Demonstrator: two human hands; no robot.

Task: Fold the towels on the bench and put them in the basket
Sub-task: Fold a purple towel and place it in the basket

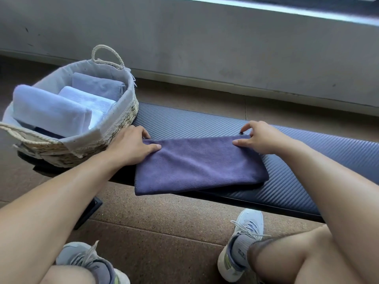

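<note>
While the purple towel (196, 162) lies on the dark padded bench (307, 144), already doubled into a long rectangle, both hands sit at its far edge. Its near edge overhangs the front of the bench slightly.

Head view: the left hand (131, 144) holds the far left corner, thumb laid flat on top of the cloth and the other fingers curled over the edge. The right hand (260, 136) is at the far right corner; its thumb lies along the top layer, and its index finger is arched above a small dark tag at the corner, apparently pinching there, though the contact itself is too small to confirm.

The basket (123, 117) stands on the bench just left of the towel, touching the left wrist area. It already contains three folded towels: two white and one pale grey-blue.

Judged step: squaring the far edge before the next fold. To do it well:

1. Align both layers at each far corner before pressing down.
2. Draw the hands apart lightly to remove slack and the diagonal creases at centre.
3. Correct the lower layer that shows beyond the near right corner.
4. Fold one short end across to the other, producing a size that fits the remaining space in the basket.
</note>
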